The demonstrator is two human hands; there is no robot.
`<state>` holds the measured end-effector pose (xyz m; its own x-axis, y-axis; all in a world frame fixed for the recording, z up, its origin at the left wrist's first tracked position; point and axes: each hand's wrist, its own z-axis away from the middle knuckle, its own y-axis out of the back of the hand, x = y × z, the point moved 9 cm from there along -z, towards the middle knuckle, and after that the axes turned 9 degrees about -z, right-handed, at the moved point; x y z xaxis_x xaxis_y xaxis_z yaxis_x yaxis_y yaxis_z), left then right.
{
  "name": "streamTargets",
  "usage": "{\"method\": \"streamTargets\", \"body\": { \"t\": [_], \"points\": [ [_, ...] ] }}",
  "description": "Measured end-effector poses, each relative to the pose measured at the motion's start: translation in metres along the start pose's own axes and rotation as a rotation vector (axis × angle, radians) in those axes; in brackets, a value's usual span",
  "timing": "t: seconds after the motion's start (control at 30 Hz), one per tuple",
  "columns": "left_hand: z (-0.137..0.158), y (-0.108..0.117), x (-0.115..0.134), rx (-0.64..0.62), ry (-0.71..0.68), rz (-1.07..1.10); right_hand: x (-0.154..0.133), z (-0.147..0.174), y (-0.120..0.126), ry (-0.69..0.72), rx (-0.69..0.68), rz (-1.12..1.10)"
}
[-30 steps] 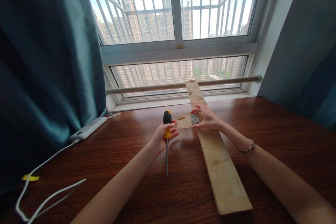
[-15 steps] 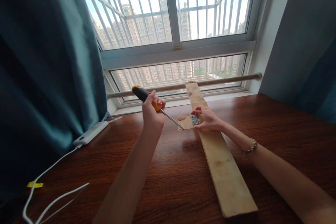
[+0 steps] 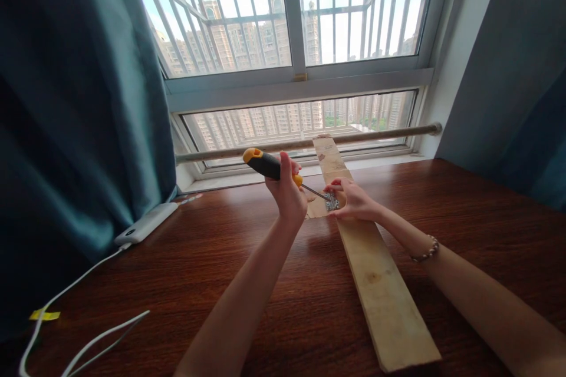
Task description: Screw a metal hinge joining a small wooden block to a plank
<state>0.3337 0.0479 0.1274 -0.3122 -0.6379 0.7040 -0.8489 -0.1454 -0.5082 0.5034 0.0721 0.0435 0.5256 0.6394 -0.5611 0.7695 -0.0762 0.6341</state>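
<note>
A screwdriver (image 3: 265, 165) with a black and yellow handle is gripped in my left hand (image 3: 289, 191). Its shaft slants down to the right, and the tip reaches the small metal hinge (image 3: 331, 202); whether it sits in a screw I cannot tell. The hinge lies where a short wood piece (image 3: 316, 207) meets a long wooden board (image 3: 380, 277). My right hand (image 3: 354, 199) pinches around the hinge, thumb at its near edge and fingers at its far edge, with the palm side over the board.
The boards lie on a dark red-brown wooden tabletop (image 3: 212, 259). A white power bank (image 3: 148, 225) with a white cable (image 3: 79, 280) stands at left by a blue curtain (image 3: 101, 100). Behind the table are a metal rail (image 3: 384, 134) and a barred window.
My left hand has moved right with the screwdriver, bringing its tip from the short wood piece's near edge onto the hinge. My right hand keeps its place.
</note>
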Motion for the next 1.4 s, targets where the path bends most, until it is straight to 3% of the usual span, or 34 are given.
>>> {"method": "streamTargets", "body": {
  "t": [0.37, 0.53, 0.93, 1.13, 1.27, 1.4],
  "points": [
    [0.001, -0.001, -0.012, -0.039, 0.047, 0.012, 0.001, 0.000, -0.001, 0.001, -0.006, 0.006],
    [-0.003, -0.001, -0.014, -0.074, 0.047, -0.089, 0.001, 0.000, -0.001, -0.007, -0.012, -0.018],
    [-0.023, -0.022, 0.002, -0.539, -0.030, -0.518, 0.001, 0.000, -0.002, -0.019, -0.024, -0.053],
    [-0.026, -0.020, 0.012, -0.545, -0.084, -0.624, 0.000, 0.000, -0.002, -0.012, -0.016, -0.069],
    [-0.029, -0.015, 0.013, -0.501, -0.060, -0.594, 0.002, 0.000, -0.002, -0.012, -0.016, -0.086],
    [-0.022, -0.023, 0.011, -0.612, -0.007, -0.425, 0.002, 0.000, -0.002, -0.023, -0.022, -0.079]
  ]
}}
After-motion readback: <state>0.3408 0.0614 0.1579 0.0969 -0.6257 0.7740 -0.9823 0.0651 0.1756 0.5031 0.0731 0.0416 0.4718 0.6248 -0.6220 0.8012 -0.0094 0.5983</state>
